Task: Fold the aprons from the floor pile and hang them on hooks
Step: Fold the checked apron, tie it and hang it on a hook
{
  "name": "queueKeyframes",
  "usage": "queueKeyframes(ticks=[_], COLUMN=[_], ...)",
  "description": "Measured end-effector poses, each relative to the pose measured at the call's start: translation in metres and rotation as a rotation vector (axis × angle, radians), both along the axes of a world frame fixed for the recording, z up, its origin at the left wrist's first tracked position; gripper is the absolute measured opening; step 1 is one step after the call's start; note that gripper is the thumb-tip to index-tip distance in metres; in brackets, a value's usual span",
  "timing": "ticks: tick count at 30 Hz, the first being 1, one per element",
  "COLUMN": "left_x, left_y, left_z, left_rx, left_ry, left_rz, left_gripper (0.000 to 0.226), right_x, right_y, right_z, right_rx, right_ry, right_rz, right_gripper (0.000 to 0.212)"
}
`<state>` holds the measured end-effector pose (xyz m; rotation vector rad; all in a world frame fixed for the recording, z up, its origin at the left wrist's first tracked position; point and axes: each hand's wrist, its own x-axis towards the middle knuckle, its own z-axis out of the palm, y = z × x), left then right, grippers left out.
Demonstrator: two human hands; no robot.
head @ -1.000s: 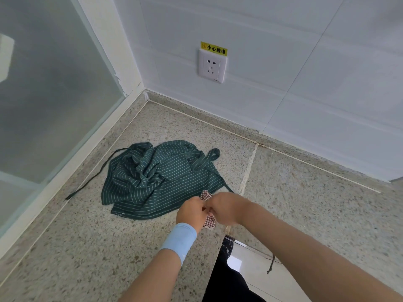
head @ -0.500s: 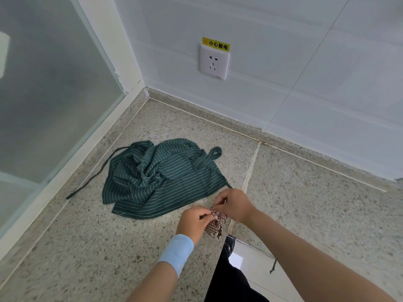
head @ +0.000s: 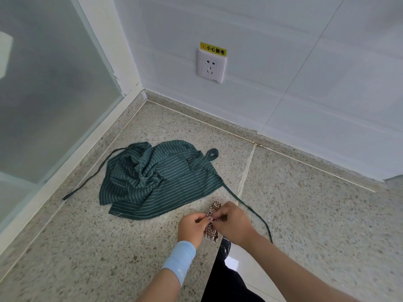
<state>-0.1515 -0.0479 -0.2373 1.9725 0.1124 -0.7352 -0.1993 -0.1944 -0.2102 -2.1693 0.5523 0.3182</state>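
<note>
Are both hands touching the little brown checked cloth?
Touching. The head view shows the left hand and right hand both pinching the small brown-and-white checked cloth.

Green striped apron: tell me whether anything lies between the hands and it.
Nothing does: only bare floor separates the green striped apron from them. But left hand and right hand both pinch a small checked cloth.

The speckled terrazzo floor [head: 309, 214] carried a crumpled green striped apron [head: 157, 182] near the corner; its thin ties [head: 91, 177] trailed out, apparently flat on the stone.
</note>
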Motion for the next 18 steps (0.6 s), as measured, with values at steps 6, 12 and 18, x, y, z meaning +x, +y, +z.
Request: queueKeyframes(ticks=[6, 12, 18], left_x=[-0.002, 0.002, -0.001], left_y=[0.004, 0.005, 0.007], left_z=[0.001, 0.007, 0.011], left_rx=[-0.069, -0.135, -0.222], left_ry=[0.064, 0.224, 0.392], left_rz=[0.000, -0.097, -0.037], left_gripper=[0.015, 0.016, 0.015], right_x=[-0.007, -0.006, -0.015], right_y=[0.002, 0.004, 0.012], right_z=[-0.013, -0.014, -0.025], right_rx=[-0.026, -0.093, -0.147], right_ry=[-0.021, -0.131, -0.321], right_rz=[-0.017, -0.002, 0.062], right_gripper=[0.011, 0.020, 0.030])
